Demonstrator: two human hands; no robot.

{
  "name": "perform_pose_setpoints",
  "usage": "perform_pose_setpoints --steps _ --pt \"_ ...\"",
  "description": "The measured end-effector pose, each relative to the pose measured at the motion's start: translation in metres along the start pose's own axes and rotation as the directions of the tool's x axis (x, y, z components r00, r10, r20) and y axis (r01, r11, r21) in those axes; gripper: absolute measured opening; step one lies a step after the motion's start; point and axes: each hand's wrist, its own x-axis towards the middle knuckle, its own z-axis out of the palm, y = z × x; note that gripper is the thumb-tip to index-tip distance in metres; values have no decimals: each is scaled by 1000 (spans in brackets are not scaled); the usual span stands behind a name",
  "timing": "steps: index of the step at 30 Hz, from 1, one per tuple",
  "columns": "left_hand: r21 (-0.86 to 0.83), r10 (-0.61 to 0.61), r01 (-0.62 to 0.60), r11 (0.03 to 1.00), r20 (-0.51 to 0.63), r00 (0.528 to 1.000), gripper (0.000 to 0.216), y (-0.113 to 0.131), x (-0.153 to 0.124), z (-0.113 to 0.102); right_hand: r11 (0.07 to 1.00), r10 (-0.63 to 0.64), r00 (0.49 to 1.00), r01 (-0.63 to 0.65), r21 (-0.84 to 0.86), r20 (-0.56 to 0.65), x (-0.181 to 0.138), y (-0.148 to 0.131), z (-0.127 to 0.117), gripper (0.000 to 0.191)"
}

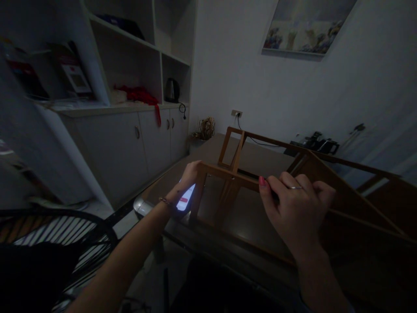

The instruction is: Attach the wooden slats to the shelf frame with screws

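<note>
A brown wooden frame [244, 179], a shelf-like piece with crossbars and panels, lies on its side on the table. At its near left corner is my left hand [191, 171], the fingers closed over the end of the rail. My right hand [295, 198] is curled into a fist above the same rail, the thumb pressed to the fingers. Something dark shows within that fist, but most of it is hidden, and I cannot tell what it is. Under my left wrist, a phone [186, 199] glows with its screen lit.
The table [208, 150] has a glossy top. A black chair [97, 226] stands at the left. Beyond are a white cabinet [114, 148], a kettle [171, 90], a dried plant [206, 128] and a wall socket [236, 113] with a cord. Dark appliances [321, 144] sit at the back right.
</note>
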Motion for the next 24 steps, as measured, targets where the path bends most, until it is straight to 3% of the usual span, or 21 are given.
perform_pose_setpoints --steps 6,9,10,12,14,15,17,19,22,24 --pt "-270 -53 14 963 -141 989 38 21 -3 -13 1000 -1 1000 1 -10 10 0 0 -1 37" --pt "-388 -73 -46 921 -287 955 37 42 -15 -29 1000 -1 1000 1 -12 14 0 -1 -2 37" --pt "-438 -74 -115 892 -391 918 35 52 -22 -35 1000 -1 1000 1 -13 13 0 -1 -1 37" --pt "-413 -15 -299 860 -608 794 27 76 -39 -42 1000 -3 1000 3 -19 10 0 -1 -1 36" --pt "-239 148 -495 835 -770 621 22 99 -59 -42 1000 -3 1000 4 -29 11 -1 -1 0 36" --pt "-118 266 -557 822 -785 560 19 110 -69 -40 999 -3 1000 3 -35 13 -1 -1 1 37" --pt "141 535 -623 770 -676 508 13 125 -84 -32 999 -3 1000 4 -42 16 -1 0 1 38" --pt "387 746 -647 657 -456 485 7 132 -93 -23 999 -5 1000 6 -46 15 -2 0 2 38" --pt "552 871 -678 485 -231 435 8 130 -94 -13 999 -9 1000 10 -46 18 -2 1 1 37" --pt "566 888 -700 434 -140 438 13 124 -91 -10 999 -11 1000 12 -48 22 -1 1 1 38"
